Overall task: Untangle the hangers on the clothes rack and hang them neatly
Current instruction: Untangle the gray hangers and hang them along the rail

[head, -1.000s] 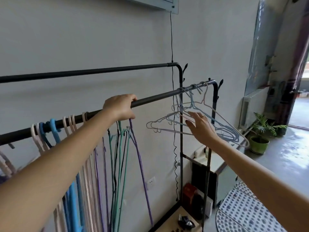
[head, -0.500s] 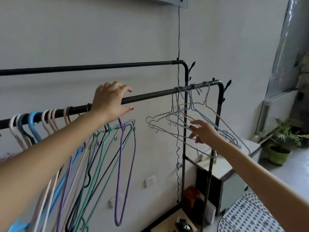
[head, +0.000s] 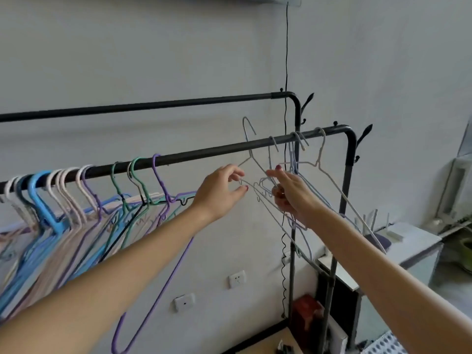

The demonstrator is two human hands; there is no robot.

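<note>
My left grip (head: 224, 190) pinches shoulder of lifted white hanger (head: 251, 154); right grip (head: 293, 195) curled in tangled white hangers (head: 296, 172) just right. Rail (head: 204, 153) above. Ease free slowly, avoid snagging hooks.

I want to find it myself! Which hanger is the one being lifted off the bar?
Look at the front black rail, right of the colourful hangers. Between the left hand and right hand is a pale wire hanger. Its hook pokes up above the rail, while its pale neighbours' hooks sit on it.
</note>
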